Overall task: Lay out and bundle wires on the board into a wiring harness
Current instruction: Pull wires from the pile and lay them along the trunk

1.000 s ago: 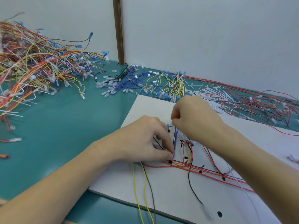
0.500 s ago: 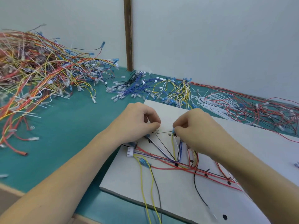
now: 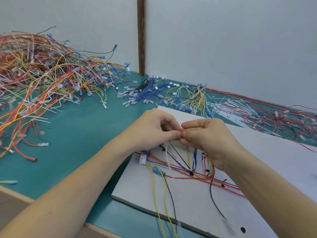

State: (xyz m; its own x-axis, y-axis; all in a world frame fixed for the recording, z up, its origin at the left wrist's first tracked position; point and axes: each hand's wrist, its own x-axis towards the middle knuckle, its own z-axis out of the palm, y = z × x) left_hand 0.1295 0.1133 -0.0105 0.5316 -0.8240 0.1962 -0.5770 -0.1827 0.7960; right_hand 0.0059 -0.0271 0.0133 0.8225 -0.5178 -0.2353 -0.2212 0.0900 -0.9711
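Note:
A white board (image 3: 267, 162) lies on the teal table with red, blue, yellow, black and white wires (image 3: 180, 166) laid across it. A white connector (image 3: 142, 159) sits at the wires' left end, with a blue terminal (image 3: 157, 170) just below it. My left hand (image 3: 151, 129) and my right hand (image 3: 209, 140) meet fingertip to fingertip above the wires. Both pinch something thin there; a white strand (image 3: 167, 156) hangs down from the left hand's fingers. What exactly sits between the fingertips is hidden.
A big tangled heap of red, orange and yellow wires (image 3: 42, 79) fills the table's left. Blue and yellow wires with terminals (image 3: 164, 95) lie behind the board; white cable ties (image 3: 224, 110) and red wires (image 3: 277, 121) lie to the right. A wall stands close behind.
Both hands have risen off the board and come together, fingertips now touching. The camera view has moved closer and shifted, so the board sits lower right.

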